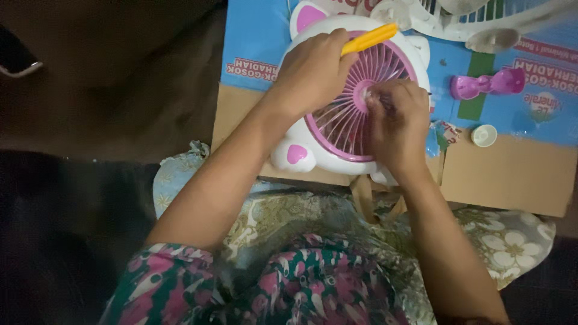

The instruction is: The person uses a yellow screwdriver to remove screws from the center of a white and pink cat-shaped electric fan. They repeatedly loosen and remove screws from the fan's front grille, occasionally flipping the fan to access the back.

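A white toy fan [301, 157] shaped like a cat, with pink ears and a pink round grille [344, 123], lies face up on flattened cardboard [506, 174]. My left hand [313, 72] rests on the fan's upper left rim and is closed around a yellow handle [368, 38] that sticks out to the upper right. My right hand [397, 123] sits over the grille's right half, its fingertips pinched at the grille's centre hub on something small that I cannot make out.
A pink plastic part [487, 84] and a small white round cap [484, 135] lie on the blue printed cardboard to the right. Another white fan grille [475, 18] sits at the top right. Floral cloth covers my lap below.
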